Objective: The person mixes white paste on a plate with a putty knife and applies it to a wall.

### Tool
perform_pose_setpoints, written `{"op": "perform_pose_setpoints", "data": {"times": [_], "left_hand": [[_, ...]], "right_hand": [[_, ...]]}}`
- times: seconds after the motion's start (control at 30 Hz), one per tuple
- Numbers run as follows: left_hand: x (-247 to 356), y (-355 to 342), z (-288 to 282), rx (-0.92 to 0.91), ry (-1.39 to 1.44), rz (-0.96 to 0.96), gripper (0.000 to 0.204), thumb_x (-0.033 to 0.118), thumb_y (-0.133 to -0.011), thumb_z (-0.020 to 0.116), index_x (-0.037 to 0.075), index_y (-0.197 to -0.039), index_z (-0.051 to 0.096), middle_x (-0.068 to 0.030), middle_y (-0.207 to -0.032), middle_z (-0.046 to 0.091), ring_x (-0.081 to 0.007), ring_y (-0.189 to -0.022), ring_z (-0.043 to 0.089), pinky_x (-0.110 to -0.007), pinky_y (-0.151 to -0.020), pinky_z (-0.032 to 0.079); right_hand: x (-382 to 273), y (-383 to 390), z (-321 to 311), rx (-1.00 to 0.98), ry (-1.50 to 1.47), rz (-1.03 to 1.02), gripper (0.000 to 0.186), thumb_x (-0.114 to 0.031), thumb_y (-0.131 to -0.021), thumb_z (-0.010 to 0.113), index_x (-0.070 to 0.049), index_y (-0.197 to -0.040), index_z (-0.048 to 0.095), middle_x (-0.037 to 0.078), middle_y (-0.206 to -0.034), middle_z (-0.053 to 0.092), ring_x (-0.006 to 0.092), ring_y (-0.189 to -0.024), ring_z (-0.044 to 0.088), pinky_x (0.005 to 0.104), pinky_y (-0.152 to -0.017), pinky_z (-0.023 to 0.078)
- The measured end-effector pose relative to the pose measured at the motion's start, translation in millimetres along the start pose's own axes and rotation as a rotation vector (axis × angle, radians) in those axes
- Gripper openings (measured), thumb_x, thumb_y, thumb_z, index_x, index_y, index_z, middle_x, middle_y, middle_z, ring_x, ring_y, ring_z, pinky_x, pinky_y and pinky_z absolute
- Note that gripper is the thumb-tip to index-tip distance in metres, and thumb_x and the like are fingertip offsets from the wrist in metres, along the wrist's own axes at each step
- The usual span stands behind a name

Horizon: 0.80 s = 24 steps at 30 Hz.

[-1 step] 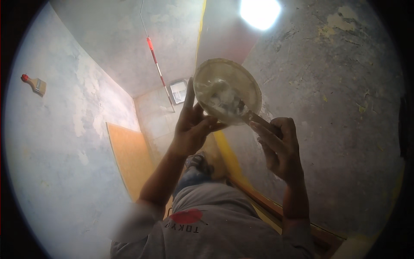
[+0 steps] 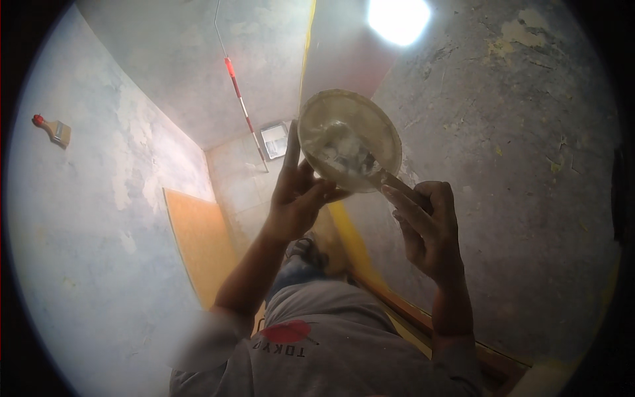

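Observation:
My left hand (image 2: 294, 205) supports a round, pale translucent bowl (image 2: 374, 119) from below and from its left side, with one finger stretched up along its outside. White paste (image 2: 345, 142) lies in the bowl's lower part. In my right hand (image 2: 433, 231) is the handle of a putty knife (image 2: 401, 188), pinched between thumb and fingers. Its blade end reaches over the near right rim into the paste, so the tip is partly hidden. Pale smears mark the fingers of my right hand. The bowl is tilted toward me.
Patchy, peeling walls (image 2: 503, 172) rise on both sides. A flat paintbrush (image 2: 58, 132) is against the left wall. Beyond the bowl are a red-and-white pole (image 2: 243, 106) and a paint tray (image 2: 274, 140). An orange-brown board (image 2: 202, 238) stands at left; a bright lamp (image 2: 399, 18) shines above.
The bowl and both hands have shifted very slightly; both grips are the same.

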<state>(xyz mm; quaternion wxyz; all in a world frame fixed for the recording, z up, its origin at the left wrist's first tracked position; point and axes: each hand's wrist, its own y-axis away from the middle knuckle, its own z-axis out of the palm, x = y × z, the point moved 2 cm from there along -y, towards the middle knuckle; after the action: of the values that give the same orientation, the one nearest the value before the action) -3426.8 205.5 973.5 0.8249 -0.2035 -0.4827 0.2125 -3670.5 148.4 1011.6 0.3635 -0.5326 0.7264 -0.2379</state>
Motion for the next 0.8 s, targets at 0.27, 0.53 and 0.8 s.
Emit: {"op": "perform_pose_setpoints", "data": {"times": [0.27, 0.53, 0.8], "left_hand": [[-11.3, 12.9, 5.1, 0.066, -0.057, 0.086, 0.113, -0.022, -0.094, 0.046, 0.029, -0.172, -0.018, -0.0208, -0.176, 0.023, -0.0386, -0.148, 0.051, -0.056, -0.115, 0.054], [-7.5, 15.1, 5.7, 0.08, -0.022, 0.081, 0.112, -0.02, -0.094, 0.048, 0.026, -0.173, -0.017, -0.021, -0.175, 0.023, -0.0395, -0.148, 0.052, -0.056, -0.113, 0.056], [-6.1, 16.7, -2.7, 0.11, -0.047, 0.096, 0.11, -0.018, -0.095, 0.049, 0.026, -0.173, -0.015, -0.0209, -0.175, 0.024, -0.0385, -0.145, 0.055, -0.055, -0.112, 0.058]], "right_hand": [[-24.2, -22.3, -36.0, 0.041, 0.144, 0.024, 0.048, -0.005, -0.097, 0.072, -0.013, -0.144, 0.07, 0.008, -0.099, 0.053, 0.0244, -0.094, 0.052, 0.0386, -0.082, 0.05], [-2.9, -14.7, -2.3, 0.039, 0.165, -0.065, 0.05, -0.004, -0.094, 0.074, -0.013, -0.142, 0.071, 0.009, -0.101, 0.055, 0.0259, -0.093, 0.053, 0.039, -0.081, 0.05], [5.1, 11.0, -32.1, 0.042, 0.113, 0.04, 0.047, -0.001, -0.092, 0.075, -0.013, -0.137, 0.075, 0.008, -0.099, 0.055, 0.025, -0.091, 0.054, 0.0374, -0.077, 0.05]]}}
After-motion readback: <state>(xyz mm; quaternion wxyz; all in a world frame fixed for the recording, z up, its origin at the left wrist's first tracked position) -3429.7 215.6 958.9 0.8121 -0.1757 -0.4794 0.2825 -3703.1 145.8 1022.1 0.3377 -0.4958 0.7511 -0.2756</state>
